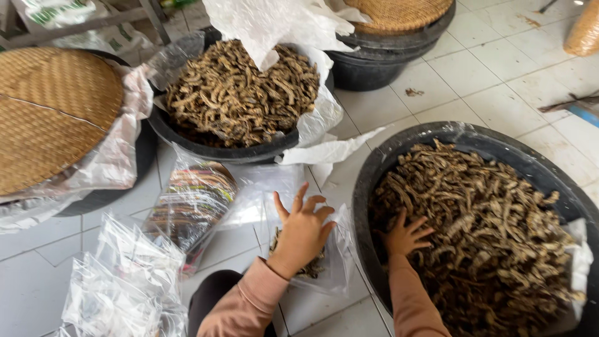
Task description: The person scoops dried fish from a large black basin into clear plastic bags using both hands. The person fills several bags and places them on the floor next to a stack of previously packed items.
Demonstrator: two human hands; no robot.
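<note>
Between crowded tubs, little bare floor [37, 274] remains; left hand [304, 228] spread, pressing a clear bag [334, 262]; right hand [405, 236] splayed on dried pieces [486, 218] at the black tub's rim [365, 206].

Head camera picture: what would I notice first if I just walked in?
Two big round black tubs heaped with dried brown root slices, one at the right and one at top centre. The right hand digs into the right tub, while the left hand presses a clear plastic bag on the white tiled floor.

Brown dried pieces [499, 249] in black tub [374, 168], tan woven lid [50, 112], white tile floor [493, 81], pink sleeves [249, 306].
</note>
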